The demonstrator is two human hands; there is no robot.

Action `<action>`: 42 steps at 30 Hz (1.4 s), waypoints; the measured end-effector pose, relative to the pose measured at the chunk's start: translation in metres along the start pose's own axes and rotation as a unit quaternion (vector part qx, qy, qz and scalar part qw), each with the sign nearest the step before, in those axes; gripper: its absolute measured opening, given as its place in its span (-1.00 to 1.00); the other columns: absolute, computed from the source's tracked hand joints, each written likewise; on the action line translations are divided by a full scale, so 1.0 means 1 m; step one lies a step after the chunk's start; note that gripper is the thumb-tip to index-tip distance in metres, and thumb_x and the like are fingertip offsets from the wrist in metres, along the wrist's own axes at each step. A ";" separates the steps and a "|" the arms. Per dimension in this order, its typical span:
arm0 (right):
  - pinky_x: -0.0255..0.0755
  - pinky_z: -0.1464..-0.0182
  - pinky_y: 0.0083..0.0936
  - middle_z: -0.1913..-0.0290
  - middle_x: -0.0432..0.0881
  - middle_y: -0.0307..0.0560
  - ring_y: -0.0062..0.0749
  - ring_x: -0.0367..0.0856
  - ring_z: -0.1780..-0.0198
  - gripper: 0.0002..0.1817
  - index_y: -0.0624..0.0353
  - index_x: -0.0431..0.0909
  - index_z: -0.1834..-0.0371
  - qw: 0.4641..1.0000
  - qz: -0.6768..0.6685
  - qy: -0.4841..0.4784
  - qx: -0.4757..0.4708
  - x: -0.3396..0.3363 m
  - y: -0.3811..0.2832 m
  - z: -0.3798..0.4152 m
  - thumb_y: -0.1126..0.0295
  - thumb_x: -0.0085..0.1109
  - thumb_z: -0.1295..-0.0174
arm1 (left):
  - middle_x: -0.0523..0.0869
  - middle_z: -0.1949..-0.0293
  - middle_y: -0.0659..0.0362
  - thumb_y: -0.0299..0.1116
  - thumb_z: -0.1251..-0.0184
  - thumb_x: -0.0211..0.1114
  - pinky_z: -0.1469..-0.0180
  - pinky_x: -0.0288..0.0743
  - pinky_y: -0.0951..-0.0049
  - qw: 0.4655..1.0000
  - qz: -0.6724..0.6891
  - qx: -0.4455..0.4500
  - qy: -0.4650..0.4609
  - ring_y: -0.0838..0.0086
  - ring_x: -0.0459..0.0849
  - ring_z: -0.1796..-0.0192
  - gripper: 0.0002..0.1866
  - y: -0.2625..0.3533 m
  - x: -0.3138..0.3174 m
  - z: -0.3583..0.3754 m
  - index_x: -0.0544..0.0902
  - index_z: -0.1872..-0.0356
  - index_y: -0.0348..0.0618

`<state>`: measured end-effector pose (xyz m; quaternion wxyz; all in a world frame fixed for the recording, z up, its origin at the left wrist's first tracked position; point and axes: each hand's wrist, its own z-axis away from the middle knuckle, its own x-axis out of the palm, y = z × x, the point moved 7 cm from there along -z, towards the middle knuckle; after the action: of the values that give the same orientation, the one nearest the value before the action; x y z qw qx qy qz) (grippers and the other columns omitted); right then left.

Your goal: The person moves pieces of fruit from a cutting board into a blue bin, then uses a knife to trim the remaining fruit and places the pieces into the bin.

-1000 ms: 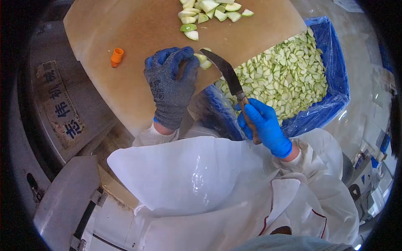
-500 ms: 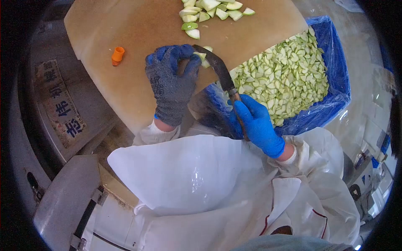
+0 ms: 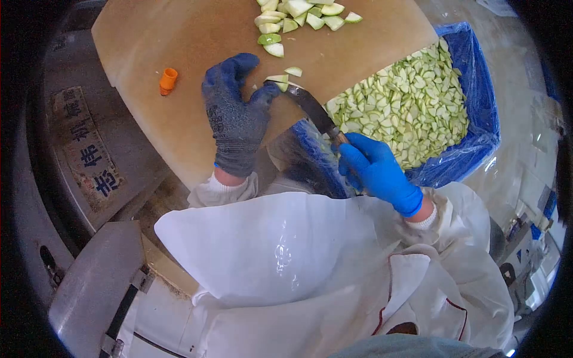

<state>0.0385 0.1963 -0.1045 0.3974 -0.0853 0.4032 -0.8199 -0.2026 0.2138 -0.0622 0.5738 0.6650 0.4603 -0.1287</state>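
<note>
My left hand (image 3: pixel 236 113), in a grey knit glove with blue-coated fingers, is over the cutting board (image 3: pixel 197 36). Its fingers and thumb are spread, and the thumb tip is at a green-skinned pale wedge (image 3: pixel 278 79) resting by the knife tip. My right hand (image 3: pixel 379 170), in a blue glove, grips the wooden handle of a dark-bladed knife (image 3: pixel 311 108), whose blade points up and left onto the board. A smaller pale slice (image 3: pixel 293 71) lies just beyond the blade. The exact kind of produce cannot be told.
More green-skinned wedges (image 3: pixel 298 9) are piled at the board's far side. A small orange cup-shaped object (image 3: pixel 168 80) stands at left. A blue, plastic-lined crate (image 3: pixel 480 89) full of cut pieces (image 3: pixel 406 107) sits right of the board. Metal machinery (image 3: pixel 83 149) is at far left.
My left fingers have opened from a pinch and lifted away from the thumb. The knife and right hand have moved slightly down and right. A pale slice now lies apart beyond the blade.
</note>
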 end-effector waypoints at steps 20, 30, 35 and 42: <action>0.28 0.49 -0.68 0.51 0.49 -0.36 -0.75 0.33 0.51 -0.69 0.28 0.57 -0.02 0.977 -0.211 0.019 -0.001 -0.020 0.030 -0.001 0.27 0.10 -0.39 | 0.67 0.18 0.15 -0.47 -0.10 0.34 -0.06 0.34 0.26 0.996 -0.040 0.074 -0.027 0.23 0.57 0.03 -0.79 0.016 -0.008 0.004 0.67 0.20 -0.06; 0.29 0.54 -0.67 0.47 0.53 -0.22 -0.64 0.41 0.56 -0.65 0.27 0.54 0.00 0.981 -0.193 0.009 -0.007 -0.003 0.032 -0.004 0.18 0.03 -0.43 | 0.67 0.19 0.16 -0.44 -0.06 0.39 -0.05 0.33 0.26 0.993 -0.069 0.095 -0.020 0.24 0.57 0.06 -0.78 0.013 -0.004 0.007 0.69 0.22 -0.04; 0.27 0.58 -0.66 0.50 0.52 -0.23 -0.64 0.39 0.60 -0.66 0.27 0.54 0.03 0.988 -0.144 0.047 0.003 0.001 0.016 0.001 0.19 0.00 -0.44 | 0.66 0.20 0.17 -0.44 -0.03 0.39 -0.05 0.32 0.27 0.992 -0.087 0.087 -0.038 0.25 0.56 0.08 -0.79 0.015 -0.002 0.005 0.70 0.24 -0.04; 0.29 0.50 -0.68 0.50 0.52 -0.26 -0.69 0.40 0.54 -0.65 0.28 0.57 0.08 0.986 -0.165 0.025 0.014 0.013 0.006 0.001 0.18 0.00 -0.45 | 0.65 0.24 0.19 -0.44 0.00 0.40 -0.02 0.33 0.28 0.990 -0.096 0.096 -0.024 0.28 0.56 0.11 -0.78 0.011 0.002 0.006 0.70 0.26 -0.04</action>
<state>0.0340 0.1847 -0.1108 0.2478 -0.1247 0.3817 -0.8817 -0.1915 0.2101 -0.0584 0.5031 0.6663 0.4938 -0.2430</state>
